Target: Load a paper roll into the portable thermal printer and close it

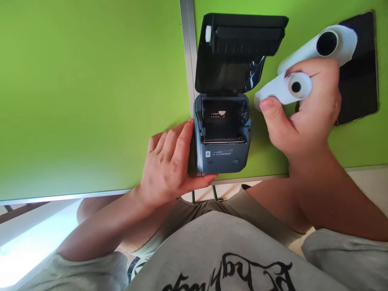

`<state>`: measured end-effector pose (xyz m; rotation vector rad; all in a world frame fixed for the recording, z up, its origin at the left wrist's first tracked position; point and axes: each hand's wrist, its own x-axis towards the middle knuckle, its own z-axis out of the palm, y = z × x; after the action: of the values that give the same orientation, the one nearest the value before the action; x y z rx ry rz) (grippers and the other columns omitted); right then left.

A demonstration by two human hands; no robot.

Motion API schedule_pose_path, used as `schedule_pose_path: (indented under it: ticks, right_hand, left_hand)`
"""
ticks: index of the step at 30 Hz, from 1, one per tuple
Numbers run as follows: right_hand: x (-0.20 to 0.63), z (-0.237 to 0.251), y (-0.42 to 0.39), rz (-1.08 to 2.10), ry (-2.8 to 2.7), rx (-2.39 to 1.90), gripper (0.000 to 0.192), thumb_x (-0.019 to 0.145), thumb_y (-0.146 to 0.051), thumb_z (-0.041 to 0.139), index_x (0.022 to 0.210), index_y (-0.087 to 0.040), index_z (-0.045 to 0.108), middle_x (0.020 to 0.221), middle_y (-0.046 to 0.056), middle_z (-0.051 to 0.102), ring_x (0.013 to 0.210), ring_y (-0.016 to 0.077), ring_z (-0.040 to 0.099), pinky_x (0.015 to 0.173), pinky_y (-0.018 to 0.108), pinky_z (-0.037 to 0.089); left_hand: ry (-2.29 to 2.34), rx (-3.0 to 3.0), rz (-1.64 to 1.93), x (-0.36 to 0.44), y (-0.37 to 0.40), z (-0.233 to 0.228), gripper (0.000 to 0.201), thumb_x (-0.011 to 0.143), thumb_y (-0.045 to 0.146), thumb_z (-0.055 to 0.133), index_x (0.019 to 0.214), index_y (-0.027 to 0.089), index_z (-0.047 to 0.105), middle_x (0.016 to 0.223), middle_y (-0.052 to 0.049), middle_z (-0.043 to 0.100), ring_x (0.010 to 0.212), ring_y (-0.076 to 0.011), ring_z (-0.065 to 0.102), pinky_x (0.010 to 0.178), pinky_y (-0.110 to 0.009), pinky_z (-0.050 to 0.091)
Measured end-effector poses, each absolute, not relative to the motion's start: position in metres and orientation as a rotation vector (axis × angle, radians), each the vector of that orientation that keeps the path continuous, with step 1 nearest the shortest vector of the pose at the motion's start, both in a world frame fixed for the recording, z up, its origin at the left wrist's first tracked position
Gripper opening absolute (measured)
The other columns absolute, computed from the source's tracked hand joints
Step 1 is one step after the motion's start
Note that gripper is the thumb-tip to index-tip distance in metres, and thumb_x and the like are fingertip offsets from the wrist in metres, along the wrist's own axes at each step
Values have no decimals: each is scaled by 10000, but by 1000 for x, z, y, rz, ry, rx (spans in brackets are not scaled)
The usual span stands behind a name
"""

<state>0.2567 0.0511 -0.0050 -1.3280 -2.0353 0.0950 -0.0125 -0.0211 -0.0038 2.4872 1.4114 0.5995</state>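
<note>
A small dark grey label printer (222,151) stands on the green table near its front edge, lid (236,52) swung open and upright, its paper bay empty. My left hand (169,165) rests against the printer's left side, thumb under its front corner. To the right, my right hand (306,109) is raised above the table and holds a small white paper roll (287,89) between thumb and fingers. A second, larger white paper roll (324,46) lies just behind that hand.
A dark phone or tablet (362,72) lies flat at the far right, partly under the larger roll. A metal seam (188,60) divides two green tabletops (91,93). The table's front edge runs just below the printer, above my lap.
</note>
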Motion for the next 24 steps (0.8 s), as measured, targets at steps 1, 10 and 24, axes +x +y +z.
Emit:
schedule_pose_path:
  ticks: [1,10,24]
  right_hand:
    - [257,-5,51,91,-2069,-1336,321,929,-425,605,1155,-197,598,1064,73,689,999,174,694,885,329,556]
    - [254,-5,52,170,-2154,-1457,523,798,-303,713,1291,-235,551,1204,92,709,1087,220,715,886,358,602]
    - [294,-8,85,-145,-1977,-1246,489,803,-336,663,1261,-174,612,1167,121,636,1134,253,625,948,426,493]
  left_hand:
    - [1411,2491,599,-13,-21,-4,999,902,835,457,1518,54,373,1342,-210,657,1195,-308,640,970,-393,434]
    - [1419,2469,589,-12,-21,-3,1003,886,818,498,1556,88,336,1343,-201,658,1183,-318,641,969,-399,438]
    - [1436,2482,558,-13,-21,-3,1034,866,834,502,1554,81,337,1307,-212,661,1137,-327,643,957,-417,441]
